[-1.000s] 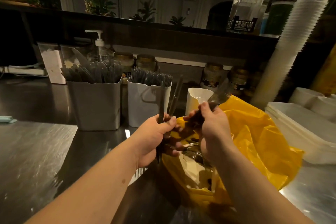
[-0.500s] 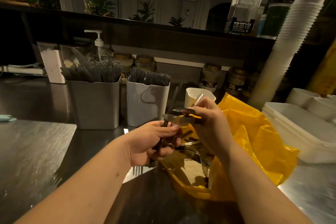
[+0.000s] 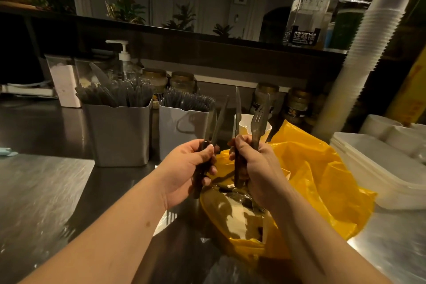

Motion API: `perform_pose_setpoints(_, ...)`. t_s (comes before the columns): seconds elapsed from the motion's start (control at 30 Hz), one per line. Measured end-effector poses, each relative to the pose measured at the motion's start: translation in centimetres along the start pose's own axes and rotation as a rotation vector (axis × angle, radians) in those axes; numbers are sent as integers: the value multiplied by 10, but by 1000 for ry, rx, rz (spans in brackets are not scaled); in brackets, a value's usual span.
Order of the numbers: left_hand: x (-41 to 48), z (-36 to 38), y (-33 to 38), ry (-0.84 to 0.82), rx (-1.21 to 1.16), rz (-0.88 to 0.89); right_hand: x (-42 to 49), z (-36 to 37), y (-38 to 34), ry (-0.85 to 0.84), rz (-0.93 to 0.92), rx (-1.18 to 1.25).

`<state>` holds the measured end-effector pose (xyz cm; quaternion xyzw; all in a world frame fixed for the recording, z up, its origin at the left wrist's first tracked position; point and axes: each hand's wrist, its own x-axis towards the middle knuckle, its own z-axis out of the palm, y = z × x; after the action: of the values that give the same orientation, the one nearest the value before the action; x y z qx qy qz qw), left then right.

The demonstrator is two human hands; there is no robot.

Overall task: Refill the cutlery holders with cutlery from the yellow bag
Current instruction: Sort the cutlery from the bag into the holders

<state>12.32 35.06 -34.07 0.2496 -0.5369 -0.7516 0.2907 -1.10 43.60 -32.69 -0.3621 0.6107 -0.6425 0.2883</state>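
Note:
The open yellow bag (image 3: 318,168) lies on the steel counter at centre right, with more cutlery inside. My left hand (image 3: 189,168) grips a bunch of dark plastic knives (image 3: 219,120) upright, just left of the bag. Beside it my right hand (image 3: 255,168) grips a plastic fork (image 3: 259,122) and a knife (image 3: 238,108), also upright, above the bag's mouth. Behind the hands stand two holders: a grey one (image 3: 117,136) packed with knives and a white one (image 3: 182,129) packed with forks. A small white holder (image 3: 244,125) stands partly hidden behind the right hand.
A stack of white lidded containers (image 3: 378,168) sits at right, with a tall tilted stack of white cups (image 3: 362,48) behind. Jars (image 3: 297,104) line the back wall. A pump bottle (image 3: 124,60) stands behind the grey holder. A white paper (image 3: 166,219) lies under my left forearm.
My right hand turned its fork and knife from lying sideways to standing upright and lifted slightly. My left hand rose too, its knives now pointing up.

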Motion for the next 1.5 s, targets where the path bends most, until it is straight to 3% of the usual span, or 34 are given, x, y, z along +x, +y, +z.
perform_pose_setpoints(0.07, 0, 1, 0, 22, 38, 10, 4, -1, 4, 45, -37, -14)
perform_pose_setpoints(0.23, -1, -2, 1, -29, 35, -62, 13, -24, 14, 34, -572, -428)
perform_pose_setpoints(0.33, -2, -5, 4, -131, 41, -86, 18, -31, 20, -23, -777, -580)
perform_pose_setpoints(0.57, -5, -6, 8, -221, -9, -169, 22, -33, 16, 57, -886, -821)
perform_pose_setpoints(0.77, -2, -11, 10, -245, -77, -187, 22, -29, 13, -11, -920, -941)
perform_pose_setpoints(0.83, -3, -9, 11, -210, -151, -188, 19, -24, 12, 45, -853, -944)
perform_pose_setpoints(0.9, -2, -4, 8, -73, -154, -92, 12, -17, 6, 70, -594, -839)
perform_pose_setpoints(1.0, -5, 8, 3, 130, 128, 65, -2, -6, -8, -85, -62, -235)
perform_pose_setpoints(1.07, -9, 16, -1, 100, 181, 75, -9, 1, -12, -235, 136, 21)
perform_pose_setpoints(1.23, -5, 18, -6, -11, 123, 135, -9, 8, 0, -266, 160, 3)
perform_pose_setpoints(1.43, -5, 24, -14, 17, 142, 97, -17, 29, 8, -130, 10, -492)
perform_pose_setpoints(1.5, -3, 27, -16, 52, 167, 93, -19, 34, 10, -77, -14, -473)
